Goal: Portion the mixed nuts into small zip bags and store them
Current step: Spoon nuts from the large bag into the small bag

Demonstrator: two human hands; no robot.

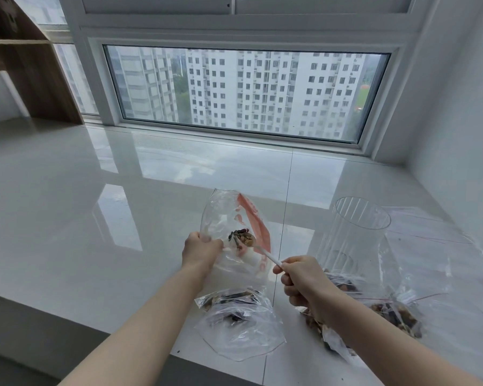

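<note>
My left hand (201, 250) grips the left edge of a clear zip bag (229, 218) with a red seal strip, holding its mouth open and upright. My right hand (301, 282) grips the white handle of a spoon (262, 253) whose bowl, heaped with mixed nuts (241, 238), sits inside the bag's mouth. Some nuts lie at the bottom of this bag. A second filled zip bag (240, 327) lies flat just in front of it. Beside my right wrist lies a larger bag of mixed nuts (396, 316).
A tall clear ribbed plastic container (354, 232) stands right of the open bag. Flat unfilled zip bags (430, 246) lie behind it near the right wall. The glossy white ledge (95, 218) runs to a window; a wooden shelf (34, 65) stands far left.
</note>
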